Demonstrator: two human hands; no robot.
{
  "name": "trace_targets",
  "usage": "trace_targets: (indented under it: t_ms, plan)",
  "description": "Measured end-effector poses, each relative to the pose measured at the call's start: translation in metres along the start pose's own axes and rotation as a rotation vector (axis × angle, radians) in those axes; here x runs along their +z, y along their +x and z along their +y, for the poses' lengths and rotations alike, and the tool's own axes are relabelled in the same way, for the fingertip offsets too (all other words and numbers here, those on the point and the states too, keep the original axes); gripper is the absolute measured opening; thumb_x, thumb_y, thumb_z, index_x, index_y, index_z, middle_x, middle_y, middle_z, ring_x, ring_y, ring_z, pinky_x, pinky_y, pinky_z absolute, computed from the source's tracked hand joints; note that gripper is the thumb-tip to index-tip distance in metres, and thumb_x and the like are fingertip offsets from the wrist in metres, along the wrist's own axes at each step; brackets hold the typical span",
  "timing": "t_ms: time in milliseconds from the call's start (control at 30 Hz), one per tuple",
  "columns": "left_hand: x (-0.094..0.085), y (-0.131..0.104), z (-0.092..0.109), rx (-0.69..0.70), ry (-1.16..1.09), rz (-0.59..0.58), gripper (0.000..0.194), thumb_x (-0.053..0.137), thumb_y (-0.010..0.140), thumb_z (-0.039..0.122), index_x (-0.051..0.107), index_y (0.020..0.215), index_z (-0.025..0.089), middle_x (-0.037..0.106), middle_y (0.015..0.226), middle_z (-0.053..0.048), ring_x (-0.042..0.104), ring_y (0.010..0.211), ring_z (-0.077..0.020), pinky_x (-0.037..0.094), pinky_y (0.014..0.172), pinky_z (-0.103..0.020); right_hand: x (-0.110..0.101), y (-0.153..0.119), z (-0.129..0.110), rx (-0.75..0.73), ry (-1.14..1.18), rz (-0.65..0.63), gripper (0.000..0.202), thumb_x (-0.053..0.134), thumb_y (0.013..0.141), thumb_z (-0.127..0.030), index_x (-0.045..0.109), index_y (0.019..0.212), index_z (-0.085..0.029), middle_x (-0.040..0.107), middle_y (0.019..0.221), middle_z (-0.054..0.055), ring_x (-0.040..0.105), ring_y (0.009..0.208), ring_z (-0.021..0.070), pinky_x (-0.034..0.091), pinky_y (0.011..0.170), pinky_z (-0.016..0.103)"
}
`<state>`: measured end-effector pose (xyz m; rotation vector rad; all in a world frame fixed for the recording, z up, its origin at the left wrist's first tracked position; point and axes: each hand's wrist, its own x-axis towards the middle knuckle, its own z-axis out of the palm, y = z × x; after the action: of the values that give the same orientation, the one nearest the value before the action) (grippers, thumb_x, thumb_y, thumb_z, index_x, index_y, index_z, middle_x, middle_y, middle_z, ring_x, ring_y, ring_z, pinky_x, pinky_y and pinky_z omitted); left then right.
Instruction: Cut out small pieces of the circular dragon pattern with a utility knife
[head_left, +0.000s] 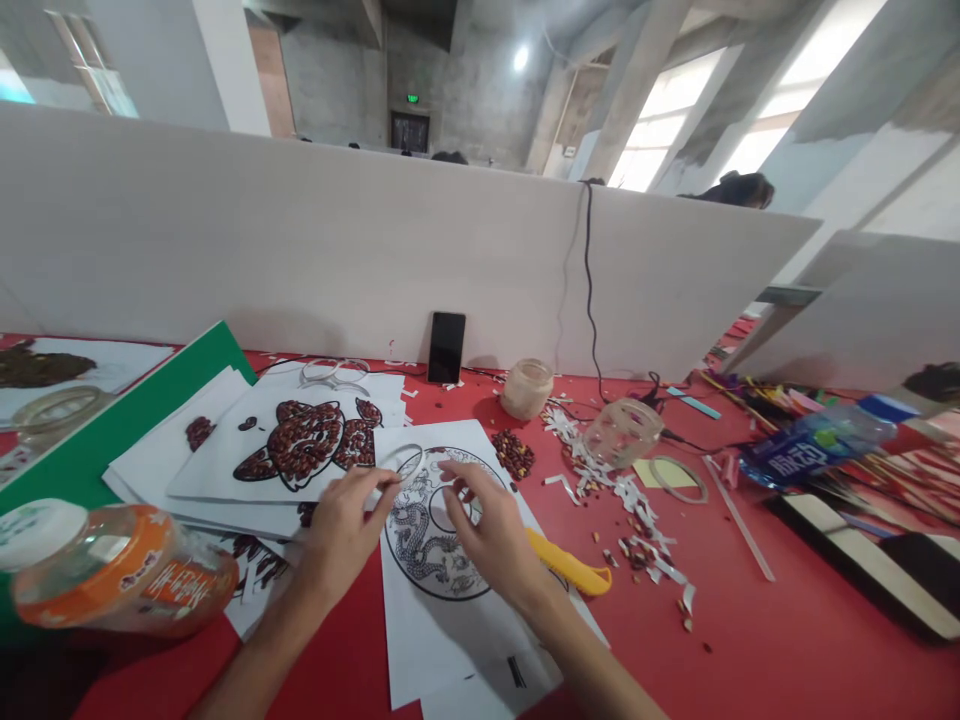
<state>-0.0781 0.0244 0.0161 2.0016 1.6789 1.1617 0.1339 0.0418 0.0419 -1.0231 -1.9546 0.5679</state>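
A white sheet printed with a round dragon design lies on the red table. Over its upper left part, my left hand pinches a thin pale loop of tape between thumb and fingertips. My right hand hovers above the middle of the design, its fingers curved and apart, holding nothing. A yellow cutter lies beside my right wrist, partly hidden by it. Left of the sheet are papers with a dark red bean picture of an animal. A small pile of red beans sits at the sheet's upper right.
Behind stand a phone and a glass jar; another jar lies among paper scraps. An orange-labelled jar is at left, a blue-labelled bottle at right. A white partition borders the table.
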Motion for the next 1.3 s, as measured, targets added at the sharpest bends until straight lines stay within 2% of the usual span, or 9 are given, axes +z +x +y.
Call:
trace_targets:
  t_ms: [100,233,367,500,667,800,900,1100,1300]
  plan:
    - [0.008,-0.007,0.014,-0.111,-0.299,-0.139,0.025,0.053,0.100,0.043,0.068,0.108,0.025,0.076,0.103,-0.003,0.072,0.093,-0.0207,0.056,0.082,-0.031,0.012,-0.004,0.002,0.010,0.062,-0.017,0.037,0.058,0.098,-0.025,0.059,0.136,-0.024,0.071,0.114,0.009,0.068,0.096,0.0209,0.056,0.087,0.035]
    - [0.019,-0.018,0.020,-0.164,-0.476,-0.208,0.032,0.058,0.098,0.043,0.064,0.124,0.025,0.077,0.107,-0.005,0.073,0.101,-0.0201,0.057,0.087,-0.028,0.011,-0.008,0.005,0.067,0.100,-0.009,0.039,0.060,0.099,-0.027,0.062,0.137,-0.025,0.072,0.115,0.009,0.069,0.099,0.0214,0.058,0.087,0.035]
    - [0.026,-0.024,0.016,-0.186,-0.479,-0.159,0.030,0.060,0.097,0.042,0.070,0.118,0.023,0.078,0.110,-0.006,0.074,0.101,-0.0213,0.058,0.090,-0.030,0.009,-0.013,0.009,0.003,0.057,0.019,0.042,0.060,0.099,-0.024,0.061,0.140,-0.025,0.071,0.120,0.010,0.068,0.106,0.0221,0.058,0.091,0.035]
    - [0.030,-0.025,0.018,-0.165,-0.414,-0.086,0.026,0.063,0.095,0.041,0.075,0.108,0.022,0.080,0.101,-0.006,0.076,0.093,-0.0223,0.060,0.085,-0.031,0.012,-0.019,0.013,-0.125,-0.005,0.097,0.049,0.062,0.097,-0.018,0.058,0.144,-0.031,0.072,0.120,0.008,0.069,0.107,0.0223,0.057,0.091,0.035]
    - [0.029,-0.025,0.021,-0.126,-0.386,-0.043,0.021,0.063,0.095,0.035,0.075,0.108,0.024,0.081,0.099,-0.002,0.077,0.090,-0.0207,0.061,0.080,-0.028,0.017,-0.025,0.005,-0.195,0.023,0.126,0.041,0.059,0.097,-0.012,0.066,0.132,-0.031,0.073,0.111,0.008,0.068,0.099,0.0222,0.057,0.086,0.038]
    - [0.029,-0.025,0.018,-0.093,-0.363,-0.016,0.020,0.063,0.095,0.034,0.075,0.107,0.024,0.080,0.099,-0.002,0.077,0.089,-0.0198,0.061,0.080,-0.027,0.018,-0.023,-0.005,-0.056,0.131,0.112,0.020,0.059,0.097,-0.016,0.070,0.109,-0.026,0.071,0.101,0.006,0.066,0.092,0.0205,0.055,0.078,0.033]
    - [0.028,-0.024,0.016,-0.031,-0.303,-0.011,0.020,0.063,0.096,0.036,0.075,0.106,0.023,0.079,0.102,-0.004,0.075,0.091,-0.0200,0.060,0.083,-0.029,0.015,-0.020,-0.007,0.054,0.179,0.085,0.009,0.059,0.097,-0.021,0.065,0.092,-0.023,0.066,0.094,0.004,0.061,0.085,0.0183,0.050,0.073,0.030]
    - [0.026,-0.022,0.018,0.063,-0.230,-0.061,0.023,0.055,0.102,0.037,0.073,0.105,0.023,0.076,0.100,-0.006,0.070,0.095,-0.0208,0.057,0.086,-0.032,0.010,-0.020,0.003,0.235,0.363,0.139,0.020,0.054,0.102,-0.040,0.057,0.094,-0.022,0.058,0.091,0.003,0.056,0.081,0.0163,0.049,0.070,0.027]
    - [0.025,-0.020,0.019,0.106,-0.144,-0.011,0.023,0.054,0.102,0.035,0.072,0.102,0.022,0.075,0.094,-0.006,0.068,0.090,-0.0222,0.054,0.083,-0.036,0.014,-0.022,0.002,0.372,0.745,0.074,0.030,0.058,0.098,-0.052,0.051,0.091,-0.023,0.065,0.098,0.005,0.064,0.079,0.0161,0.055,0.073,0.030]
